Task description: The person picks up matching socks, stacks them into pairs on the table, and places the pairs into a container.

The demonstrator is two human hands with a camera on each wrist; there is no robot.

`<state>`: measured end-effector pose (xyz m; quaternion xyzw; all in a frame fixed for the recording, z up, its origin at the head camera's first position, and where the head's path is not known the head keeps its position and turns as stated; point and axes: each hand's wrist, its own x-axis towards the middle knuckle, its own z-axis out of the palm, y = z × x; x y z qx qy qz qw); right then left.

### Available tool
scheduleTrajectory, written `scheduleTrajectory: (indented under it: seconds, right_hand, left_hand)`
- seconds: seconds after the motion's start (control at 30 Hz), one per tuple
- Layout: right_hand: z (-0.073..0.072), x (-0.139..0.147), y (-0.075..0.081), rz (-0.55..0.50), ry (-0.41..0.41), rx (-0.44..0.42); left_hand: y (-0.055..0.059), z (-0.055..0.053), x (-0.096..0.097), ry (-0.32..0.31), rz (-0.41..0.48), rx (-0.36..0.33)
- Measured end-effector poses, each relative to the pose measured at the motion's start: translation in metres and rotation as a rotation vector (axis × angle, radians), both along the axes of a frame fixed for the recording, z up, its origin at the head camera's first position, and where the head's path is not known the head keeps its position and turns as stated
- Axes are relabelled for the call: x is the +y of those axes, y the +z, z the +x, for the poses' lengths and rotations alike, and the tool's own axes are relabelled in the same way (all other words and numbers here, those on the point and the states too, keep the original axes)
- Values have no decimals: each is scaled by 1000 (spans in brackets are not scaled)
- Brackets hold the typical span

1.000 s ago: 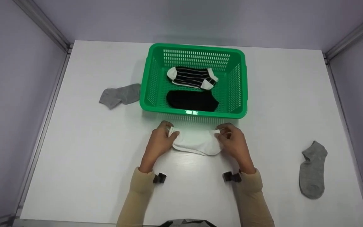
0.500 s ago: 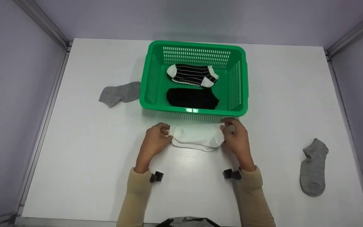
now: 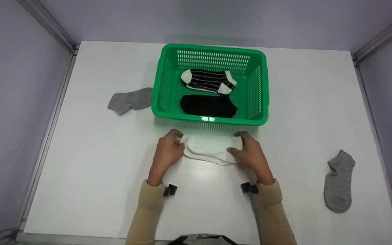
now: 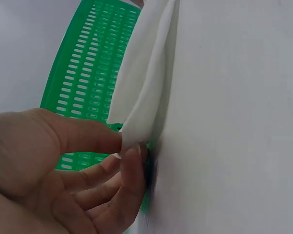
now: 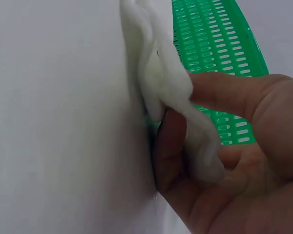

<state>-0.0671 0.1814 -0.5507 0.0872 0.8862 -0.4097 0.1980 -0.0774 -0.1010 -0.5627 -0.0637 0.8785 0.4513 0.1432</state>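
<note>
Two white socks (image 3: 213,146) lie one over the other in front of the basket, the upper one a little offset to the right. My left hand (image 3: 168,148) pinches their left end between thumb and index finger; in the left wrist view the left hand (image 4: 88,165) has the cloth edge between the fingertips. The right hand (image 3: 250,153) grips their right end, thumb on top and fingers beneath. In the right wrist view, the layered white edge (image 5: 202,141) hangs between the right hand's thumb and curled fingers (image 5: 171,146).
Just beyond the hands stands a green basket (image 3: 209,121), holding a striped black-and-white sock pair (image 3: 208,81) and black socks (image 3: 208,106). One grey sock (image 3: 129,100) lies against its left side, another grey sock (image 3: 339,183) at the far right of the white table (image 3: 90,170).
The upper white sock has shifted right over the lower one, whose left end now shows. My right thumb has moved inward over the cloth, while the left hand ends slightly farther left.
</note>
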Motion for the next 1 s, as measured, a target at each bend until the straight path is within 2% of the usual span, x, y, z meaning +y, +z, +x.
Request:
scheduleTrajectory:
  seconds: [0.2, 0.37, 0.5, 0.63, 0.8, 0.9, 1.0]
  right_hand:
    - [1, -1, -2, 7, 12, 47]
    - [1, -1, -3, 2, 14, 49]
    - [1, -2, -1, 5, 21, 52]
    - [1, -2, 0, 0, 21, 45]
    - [4, 2, 1, 13, -13, 45]
    - [6, 4, 2, 37, -50, 66]
    - [7, 6, 3, 48, -64, 81]
  left_hand:
    - [2, -1, -3, 11, 35, 23]
    - [1, 0, -1, -6, -6, 44]
    - [1, 0, 1, 5, -49, 64]
    - [1, 2, 2, 22, -93, 127]
    - [4, 6, 6, 42, -94, 227]
    - [4, 7, 9, 25, -137, 229]
    - [4, 8, 12, -13, -173, 198]
